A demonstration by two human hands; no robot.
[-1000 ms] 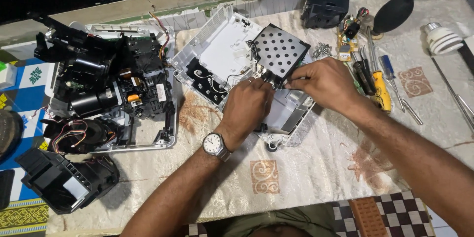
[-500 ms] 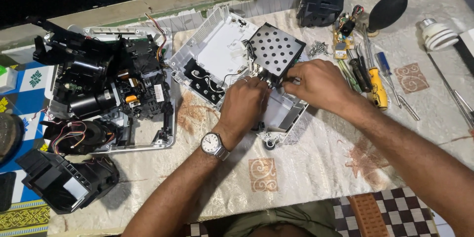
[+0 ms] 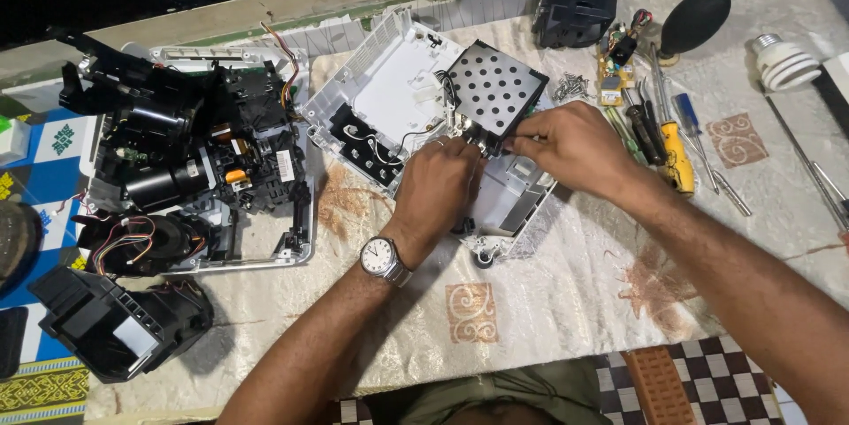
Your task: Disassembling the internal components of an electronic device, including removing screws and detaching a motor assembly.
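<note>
On the cloth-covered table [image 3: 548, 301], seen from the head camera, both hands meet over a white plastic housing [image 3: 398, 93] that lies open and tilted, its inner side up. The left hand [image 3: 438, 191], with a wristwatch [image 3: 382, 259] on its wrist, rests knuckles-up on the lower part of the housing, fingers curled tight around something small near the housing's middle; what it grips is hidden beneath the fingers. The right hand [image 3: 570, 146] comes in from the right, thumb and forefinger pinched narrow at the lower corner of a black perforated plate [image 3: 497, 89], which sits tilted on the housing's right half. The two sets of fingertips are almost touching at that corner.

To the left of the housing lies the opened body of a device [image 3: 190, 164], full of black parts, a round lens barrel and coloured wires, inside a white base tray. Nearer the person, at lower left, sits a black plastic duct piece [image 3: 115, 323]. To the right of the hands, tools lie together: a yellow-handled screwdriver [image 3: 676, 155], a blue-handled one, and darker ones beside them. A small heap of screws [image 3: 570, 86] sits just above the right hand. Farther back are a black boxy part [image 3: 573, 9], a black rubber air blower [image 3: 699, 16] and a white spiral lamp [image 3: 785, 62].
</note>
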